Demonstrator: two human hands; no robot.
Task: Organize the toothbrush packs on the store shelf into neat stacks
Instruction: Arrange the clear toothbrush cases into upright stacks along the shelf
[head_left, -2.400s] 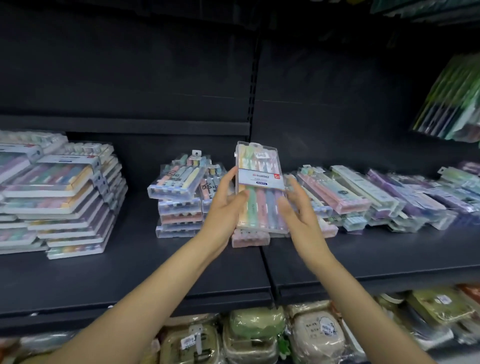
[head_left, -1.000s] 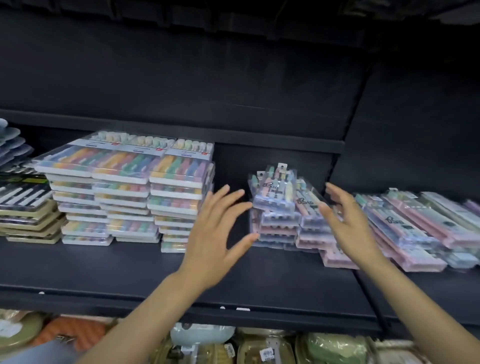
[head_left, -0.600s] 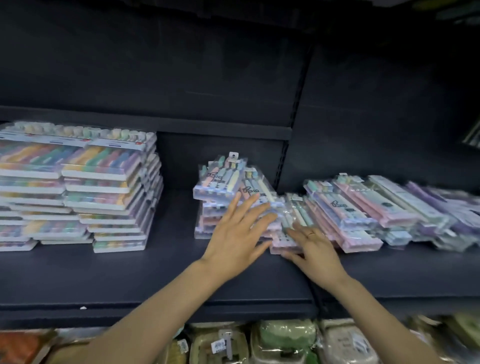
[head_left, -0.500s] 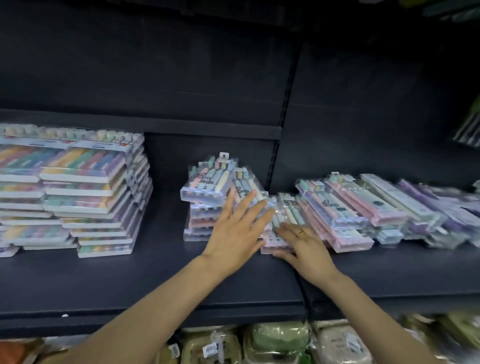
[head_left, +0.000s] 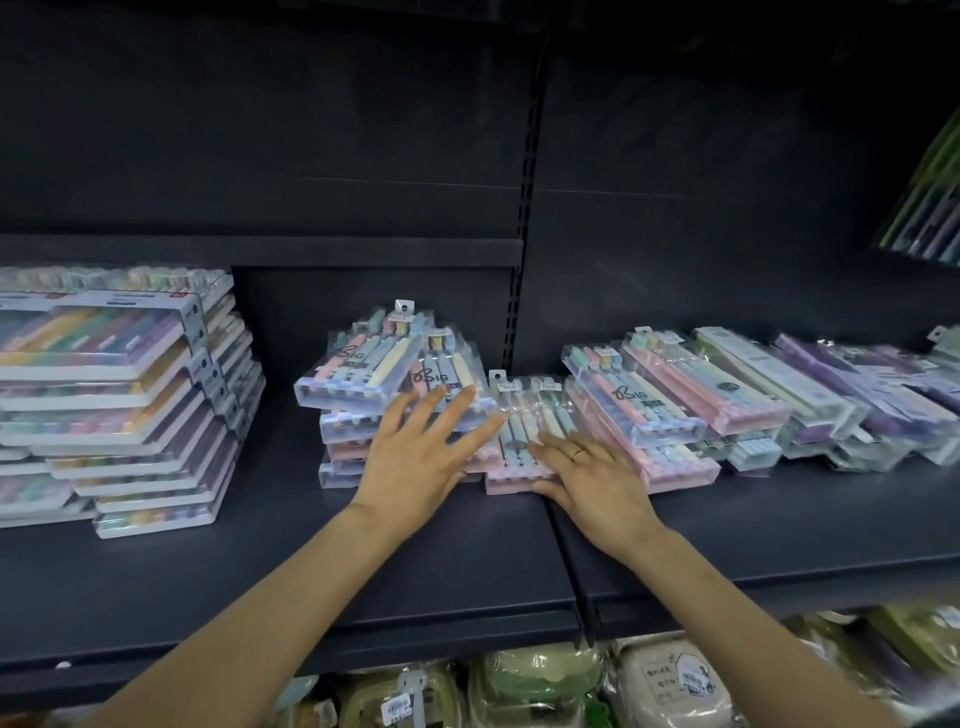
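Your left hand (head_left: 415, 462) lies flat, fingers spread, on the skewed middle stack (head_left: 384, 395); your right hand (head_left: 597, 478) rests flat on the pink pack (head_left: 524, 431) on the shelf (head_left: 467, 561); square the edges gently, since slick cases probably slide.

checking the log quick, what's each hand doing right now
Left hand: open, fingers spread, on the middle stack.
Right hand: open, flat on the pink-based pack.
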